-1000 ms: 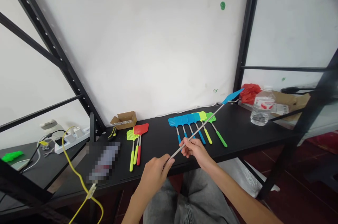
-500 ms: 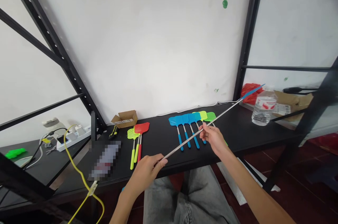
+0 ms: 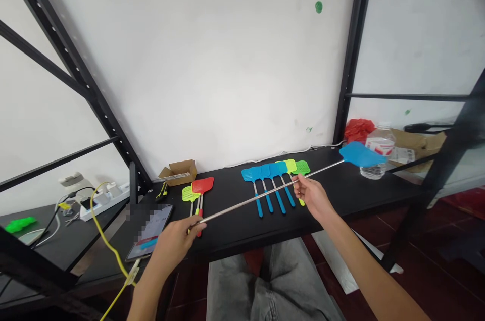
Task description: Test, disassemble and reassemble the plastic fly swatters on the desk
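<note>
Both hands hold a blue fly swatter [image 3: 359, 154] with an extended silver shaft, slanting up to the right above the black shelf. My left hand [image 3: 176, 240] is closed round the lower end; a bit of blue handle pokes out behind the wrist. My right hand [image 3: 310, 195] pinches the shaft farther up, its fingertips at the metal. Beneath the shaft lies a row of blue fly swatters [image 3: 261, 173], with a yellow swatter [image 3: 290, 165] and a green swatter [image 3: 302, 167] at its right end. Near my left hand lie a red swatter [image 3: 203, 185] and yellow-green swatters [image 3: 188, 193].
A tablet [image 3: 157, 225], partly blurred, lies left on the shelf [image 3: 231, 240], by a yellow cable [image 3: 109, 243]. Behind stand a small open cardboard box [image 3: 178, 172] and a cutter [image 3: 162, 192]. A water bottle [image 3: 373, 172] stands right, near a metal post [image 3: 350, 58]. A power strip [image 3: 109, 200] is far left.
My left hand has moved left and up along with the handle end. The swatter's shaft lies flatter, and its blue head has turned from edge-on to broad side and come lower.
</note>
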A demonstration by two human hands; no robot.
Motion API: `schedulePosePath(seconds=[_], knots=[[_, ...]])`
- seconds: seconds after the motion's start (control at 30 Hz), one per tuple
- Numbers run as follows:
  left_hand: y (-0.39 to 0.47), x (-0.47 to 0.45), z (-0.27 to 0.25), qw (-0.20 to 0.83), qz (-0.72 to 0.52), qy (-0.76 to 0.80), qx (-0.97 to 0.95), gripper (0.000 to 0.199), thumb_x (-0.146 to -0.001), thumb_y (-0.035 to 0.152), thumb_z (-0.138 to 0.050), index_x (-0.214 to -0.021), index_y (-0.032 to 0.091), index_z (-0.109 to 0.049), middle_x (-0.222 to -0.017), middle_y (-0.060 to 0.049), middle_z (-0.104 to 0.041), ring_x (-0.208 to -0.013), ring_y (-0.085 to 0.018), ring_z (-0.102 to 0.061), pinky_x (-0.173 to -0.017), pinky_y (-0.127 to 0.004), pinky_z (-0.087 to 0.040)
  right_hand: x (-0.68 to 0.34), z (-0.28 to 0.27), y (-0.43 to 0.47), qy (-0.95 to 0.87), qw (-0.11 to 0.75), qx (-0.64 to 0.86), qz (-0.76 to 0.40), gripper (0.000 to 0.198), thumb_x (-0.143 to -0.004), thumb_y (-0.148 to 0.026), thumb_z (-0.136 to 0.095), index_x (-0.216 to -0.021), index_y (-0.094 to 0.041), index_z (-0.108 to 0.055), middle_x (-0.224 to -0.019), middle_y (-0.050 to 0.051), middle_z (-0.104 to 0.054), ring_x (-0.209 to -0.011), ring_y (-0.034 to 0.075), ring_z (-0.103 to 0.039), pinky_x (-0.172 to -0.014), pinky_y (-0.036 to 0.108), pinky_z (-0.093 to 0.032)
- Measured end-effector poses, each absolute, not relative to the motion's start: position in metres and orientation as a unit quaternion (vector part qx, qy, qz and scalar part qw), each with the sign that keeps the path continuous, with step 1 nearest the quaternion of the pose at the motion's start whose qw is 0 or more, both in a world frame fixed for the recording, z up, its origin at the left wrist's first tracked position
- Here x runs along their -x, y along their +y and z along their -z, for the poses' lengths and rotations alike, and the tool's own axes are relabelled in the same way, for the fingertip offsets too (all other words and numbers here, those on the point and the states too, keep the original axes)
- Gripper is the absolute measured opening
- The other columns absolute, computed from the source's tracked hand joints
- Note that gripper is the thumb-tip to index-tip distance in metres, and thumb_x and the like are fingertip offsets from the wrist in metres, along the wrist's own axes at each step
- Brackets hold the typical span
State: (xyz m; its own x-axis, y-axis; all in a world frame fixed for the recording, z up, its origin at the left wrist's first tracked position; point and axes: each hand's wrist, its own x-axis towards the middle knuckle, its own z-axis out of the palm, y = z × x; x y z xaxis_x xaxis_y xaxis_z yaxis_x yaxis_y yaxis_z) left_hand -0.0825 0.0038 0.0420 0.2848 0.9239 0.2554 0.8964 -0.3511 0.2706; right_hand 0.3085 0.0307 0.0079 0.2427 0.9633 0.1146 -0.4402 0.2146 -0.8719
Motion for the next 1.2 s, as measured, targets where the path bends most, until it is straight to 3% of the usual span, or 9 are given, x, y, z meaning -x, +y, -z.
schedulePosePath(seconds=[0.17, 0.27, 0.37, 0.43, 0.53, 0.63, 0.8, 1.03, 1.2], knots=[[0.015, 0.108, -0.046, -0.168, -0.279, 0.607, -0.725, 0.026, -0.089, 0.04, -0.05, -0.098, 0.025, -0.069, -0.11, -0.008, -0.069, -0.101, -0.032, -0.06, -0.09, -0.042, -0.037, -0.317, -0.006, 0.037, -0.311, 0.715, 0.35, -0.519, 0.034, -0.073, -0.052, -0.071, -0.078, -0.018, -0.069, -0.063, 0.002, -0.059, -0.054, 0.015, -0.052, -0.05, 0.029, -0.038], [0.009, 0.085, -0.05, -0.202, -0.359, 0.578, -0.705, 0.027, -0.089, 0.035, -0.05, -0.104, 0.023, -0.068, -0.123, -0.012, -0.062, -0.113, -0.034, -0.054, -0.1, -0.049, -0.032, -0.306, -0.005, 0.037, -0.297, 0.714, 0.348, -0.531, 0.033, -0.073, -0.051, -0.071, -0.075, -0.018, -0.069, -0.062, 0.002, -0.059, -0.054, 0.015, -0.053, -0.049, 0.028, -0.037], [-0.004, 0.045, -0.05, -0.063, -0.428, 0.498, -0.752, 0.023, -0.089, 0.036, -0.052, -0.1, 0.023, -0.068, -0.113, -0.01, -0.066, -0.107, -0.028, -0.058, -0.097, -0.04, -0.04, -0.29, -0.004, 0.036, -0.302, 0.702, 0.344, -0.545, 0.033, -0.073, -0.05, -0.07, -0.077, -0.018, -0.069, -0.064, 0.003, -0.061, -0.054, 0.015, -0.053, -0.048, 0.027, -0.036], [-0.01, 0.021, -0.045, 0.105, -0.42, 0.483, -0.761, 0.025, -0.086, 0.041, -0.057, -0.101, 0.025, -0.068, -0.088, -0.006, -0.07, -0.081, -0.023, -0.064, -0.077, -0.034, -0.048, -0.282, -0.003, 0.034, -0.315, 0.694, 0.341, -0.55, 0.033, -0.074, -0.051, -0.068, -0.079, -0.019, -0.069, -0.066, 0.003, -0.062, -0.055, 0.015, -0.054, -0.049, 0.027, -0.036], [-0.009, 0.003, -0.034, 0.312, -0.396, 0.468, -0.726, 0.034, -0.087, 0.048, -0.055, -0.102, 0.021, -0.067, -0.065, -0.002, -0.064, -0.057, -0.018, -0.058, -0.057, -0.028, -0.045, -0.273, -0.003, 0.03, -0.332, 0.685, 0.329, -0.559, 0.032, -0.075, -0.05, -0.066, -0.081, -0.019, -0.07, -0.068, 0.004, -0.063, -0.056, 0.016, -0.055, -0.049, 0.027, -0.036], [0.002, 0.004, -0.023, 0.409, -0.441, 0.469, -0.647, 0.043, -0.084, 0.056, -0.056, -0.097, 0.016, -0.066, -0.063, -0.002, -0.062, -0.05, -0.015, -0.055, -0.051, -0.025, -0.041, -0.266, -0.004, 0.026, -0.334, 0.676, 0.31, -0.579, 0.03, -0.075, -0.047, -0.066, -0.081, -0.018, -0.071, -0.069, 0.005, -0.064, -0.057, 0.016, -0.055, -0.049, 0.027, -0.036], [0.014, 0.021, -0.02, 0.47, -0.545, 0.473, -0.508, 0.046, -0.081, 0.06, -0.057, -0.091, 0.016, -0.064, -0.064, -0.001, -0.061, -0.049, -0.012, -0.051, -0.048, -0.022, -0.039, -0.254, -0.003, 0.022, -0.356, 0.663, 0.277, -0.598, 0.03, -0.078, -0.046, -0.065, -0.084, -0.018, -0.072, -0.071, 0.005, -0.064, -0.058, 0.015, -0.054, -0.05, 0.027, -0.035], [0.014, 0.026, -0.021, 0.484, -0.589, 0.462, -0.452, 0.038, -0.074, 0.053, -0.068, -0.074, 0.017, -0.056, -0.062, 0.001, -0.06, -0.047, -0.009, -0.049, -0.047, -0.021, -0.038, -0.248, -0.003, 0.017, -0.395, 0.646, 0.252, -0.603, 0.033, -0.081, -0.049, -0.062, -0.091, -0.019, -0.072, -0.078, 0.006, -0.065, -0.06, 0.016, -0.056, -0.05, 0.027, -0.035], [0.015, 0.028, -0.021, 0.458, -0.619, 0.46, -0.443, 0.038, -0.07, 0.052, -0.071, -0.081, 0.017, -0.062, -0.068, 0.001, -0.062, -0.047, -0.008, -0.048, -0.043, -0.02, -0.034, -0.249, -0.004, 0.015, -0.405, 0.634, 0.232, -0.616, 0.03, -0.083, -0.045, -0.059, -0.095, -0.02, -0.072, -0.081, 0.007, -0.064, -0.062, 0.016, -0.056, -0.051, 0.027, -0.035]])
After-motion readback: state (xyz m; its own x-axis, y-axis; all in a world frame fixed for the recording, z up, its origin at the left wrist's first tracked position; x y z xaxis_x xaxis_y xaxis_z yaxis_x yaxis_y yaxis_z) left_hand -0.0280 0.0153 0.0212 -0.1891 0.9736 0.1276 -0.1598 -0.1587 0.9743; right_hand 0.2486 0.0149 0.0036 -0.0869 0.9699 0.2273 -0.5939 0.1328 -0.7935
